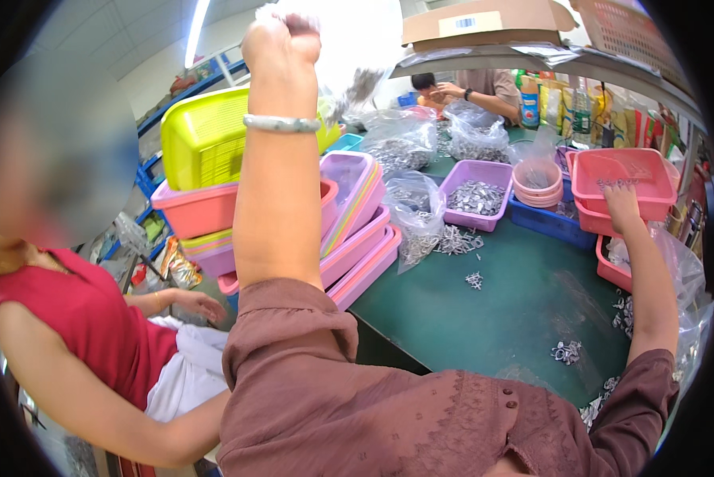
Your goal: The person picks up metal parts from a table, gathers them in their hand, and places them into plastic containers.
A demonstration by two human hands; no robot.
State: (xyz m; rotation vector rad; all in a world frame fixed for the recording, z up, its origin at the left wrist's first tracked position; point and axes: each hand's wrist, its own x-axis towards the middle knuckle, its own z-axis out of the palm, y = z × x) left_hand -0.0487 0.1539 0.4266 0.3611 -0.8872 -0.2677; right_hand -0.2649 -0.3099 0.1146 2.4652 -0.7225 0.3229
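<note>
My left hand [281, 41] is raised high in a closed fist, its edges smeared by motion. It grips a clear plastic bag [361, 60] with grey metal pieces gathered in its lower part. A pale bangle [281, 123] circles that wrist. Over at the right, my right hand [619, 195] reaches across the near rim of a pinkish-red plastic basket [651, 171]. Its fingers are spread inside, and small grey bits lie by the fingertips. This basket rests on other pink ones.
Stacked pink and lime-green baskets [206, 143] stand left of the green table [468, 318]. A purple basket [475, 195] of metal parts, filled bags [397, 139] and small piles [565, 352] lie on it. A co-worker in red [95, 318] is close at left; people sit across.
</note>
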